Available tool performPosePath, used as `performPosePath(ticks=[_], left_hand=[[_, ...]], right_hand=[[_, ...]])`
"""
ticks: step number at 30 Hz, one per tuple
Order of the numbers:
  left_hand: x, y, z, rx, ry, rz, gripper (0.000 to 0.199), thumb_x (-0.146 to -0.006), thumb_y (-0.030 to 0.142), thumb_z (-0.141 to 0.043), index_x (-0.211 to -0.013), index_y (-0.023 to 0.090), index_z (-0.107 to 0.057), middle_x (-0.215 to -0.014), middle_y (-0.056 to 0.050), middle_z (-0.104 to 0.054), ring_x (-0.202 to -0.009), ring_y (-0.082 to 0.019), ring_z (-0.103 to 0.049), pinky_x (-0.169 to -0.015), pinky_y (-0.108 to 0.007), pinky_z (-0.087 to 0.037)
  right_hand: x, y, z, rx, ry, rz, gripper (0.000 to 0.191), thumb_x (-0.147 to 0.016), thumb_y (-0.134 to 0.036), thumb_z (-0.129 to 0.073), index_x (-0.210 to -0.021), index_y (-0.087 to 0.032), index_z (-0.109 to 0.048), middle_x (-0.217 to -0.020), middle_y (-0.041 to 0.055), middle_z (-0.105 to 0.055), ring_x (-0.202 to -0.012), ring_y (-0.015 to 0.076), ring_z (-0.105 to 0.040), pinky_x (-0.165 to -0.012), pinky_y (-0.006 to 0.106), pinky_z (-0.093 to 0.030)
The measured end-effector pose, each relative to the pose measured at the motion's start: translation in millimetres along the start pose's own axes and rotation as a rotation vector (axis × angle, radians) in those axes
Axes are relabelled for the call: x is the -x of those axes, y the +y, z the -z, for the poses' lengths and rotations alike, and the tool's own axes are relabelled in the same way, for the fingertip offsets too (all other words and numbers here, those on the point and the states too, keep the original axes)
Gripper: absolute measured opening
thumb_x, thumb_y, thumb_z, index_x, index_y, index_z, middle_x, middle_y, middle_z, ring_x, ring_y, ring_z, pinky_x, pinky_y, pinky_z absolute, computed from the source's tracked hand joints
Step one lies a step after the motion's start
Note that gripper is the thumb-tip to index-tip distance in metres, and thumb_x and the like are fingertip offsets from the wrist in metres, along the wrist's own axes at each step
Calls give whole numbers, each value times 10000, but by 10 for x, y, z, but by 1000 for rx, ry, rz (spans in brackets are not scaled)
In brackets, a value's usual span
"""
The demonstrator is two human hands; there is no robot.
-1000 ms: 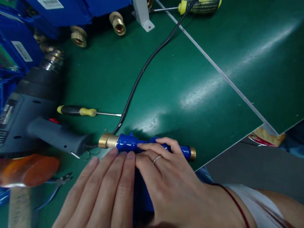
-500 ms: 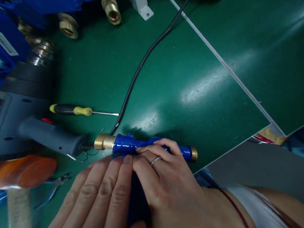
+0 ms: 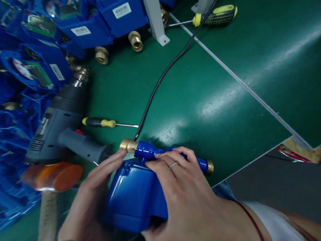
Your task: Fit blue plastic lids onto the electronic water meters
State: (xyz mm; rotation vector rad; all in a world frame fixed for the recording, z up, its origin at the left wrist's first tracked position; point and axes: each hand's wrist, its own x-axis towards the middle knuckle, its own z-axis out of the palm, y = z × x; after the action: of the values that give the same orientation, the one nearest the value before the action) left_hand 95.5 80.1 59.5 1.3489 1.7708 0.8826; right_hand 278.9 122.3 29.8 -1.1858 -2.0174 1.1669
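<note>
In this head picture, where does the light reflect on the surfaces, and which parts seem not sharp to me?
Head view: pale glare streaks the green table; head view: softer sheen on the blue box; head view: the mallet and blue pile look slightly smeared, while the cable is clearer.

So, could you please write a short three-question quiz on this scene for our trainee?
1. Which item is the right hand holding? A) mallet B) blue unit C) heat gun
2. True or false: the black cable crosses over the far screwdriver.
3. Fill the gap: the blue pipe has ____-coloured threaded ends.

Key: 1. B; 2. true; 3. brass
</note>
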Motion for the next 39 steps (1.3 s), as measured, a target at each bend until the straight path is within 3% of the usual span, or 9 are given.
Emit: performPosePath(ticks=[4, 8, 13, 17, 23, 27, 30, 34, 39], left_hand=[[6, 5, -134, 115, -16, 62, 817, -802, 790, -168, -1244, 241, -581, -1284, -65, -568, -1215, -347, -497, -1058, -488, -395], [-104, 60, -166, 86, 14, 44, 777, -742, 839, -261, -1044, 269, -693, -1108, -59, -662, -1078, -341, -590, -1017, -505, -408], [-136, 39, -72, 71, -81, 99, 727, -804, 785, -200, -1049, 312, -696, -1125, -24, -674, -1119, -298, -579, -1016, -431, -415], [-176, 53, -75, 65, -15, 124, 639, -883, 676, -208, -1019, 302, -707, -1099, 2, -689, -1109, -254, -584, -1004, -369, -418], [-718, 379, -185, -123, -180, 122, 617, -906, 634, -244, -966, 219, -696, -964, -50, -709, -956, -251, -634, -863, -368, -449], [-1210, 669, -215, -215, -403, 1, 577, -892, 660, -266, -1066, 266, -649, -912, -33, -704, -904, -258, -645, -766, -361, -454], [-1408, 734, -119, 19, -369, 64, 637, -880, 687, -220, -1089, 243, -626, -1003, -61, -694, -973, -271, -636, -796, -377, -470], [-1264, 462, 78, 232, -108, 175, 576, -880, 665, -305, -1147, 228, -567, -1250, -79, -589, -1155, -290, -542, -928, -440, -424], [-687, 43, -10, 358, -200, 334, 728, -811, 733, -375, -1255, 162, -452, -1297, -175, -533, -1180, -359, -511, -924, -525, -430]], right_hand=[[7, -34, -2, 26, 7, -3, 620, -599, -413, -613, -1133, -103, -558, -1071, 102, -619, -1052, 272, -517, -1058, 412, -224], [10, -44, -5, 37, 4, -18, 581, -600, -406, -601, -1104, -117, -568, -1054, 84, -618, -1049, 256, -509, -1070, 399, -202], [8, -57, -26, 24, 17, -43, 561, -603, -363, -612, -1105, -122, -546, -1065, 84, -608, -1047, 253, -500, -1070, 406, -195], [-39, -76, -11, 30, 18, -66, 575, -621, -390, -622, -1126, -129, -540, -1071, 79, -602, -1041, 254, -499, -1058, 420, -214], [-291, -89, 194, -7, -73, -200, 678, -577, -601, -703, -1048, -134, -565, -936, 91, -626, -914, 293, -540, -895, 488, -379], [-441, -6, 284, -393, -88, -451, 525, -592, -510, -750, -943, -175, -551, -868, 69, -639, -764, 230, -576, -676, 368, -458], [-452, 109, 230, -883, 27, -552, 477, -607, -481, -758, -908, -171, -556, -855, 60, -649, -735, 192, -593, -667, 323, -467], [-389, 249, 111, -1215, 99, -620, 432, -760, -562, -587, -924, -163, -610, -854, 82, -685, -759, 211, -644, -684, 335, -502], [-277, 277, 4, -1368, 141, -600, 416, -826, -530, -548, -1015, -174, -650, -894, 83, -716, -861, 242, -673, -778, 370, -525]])
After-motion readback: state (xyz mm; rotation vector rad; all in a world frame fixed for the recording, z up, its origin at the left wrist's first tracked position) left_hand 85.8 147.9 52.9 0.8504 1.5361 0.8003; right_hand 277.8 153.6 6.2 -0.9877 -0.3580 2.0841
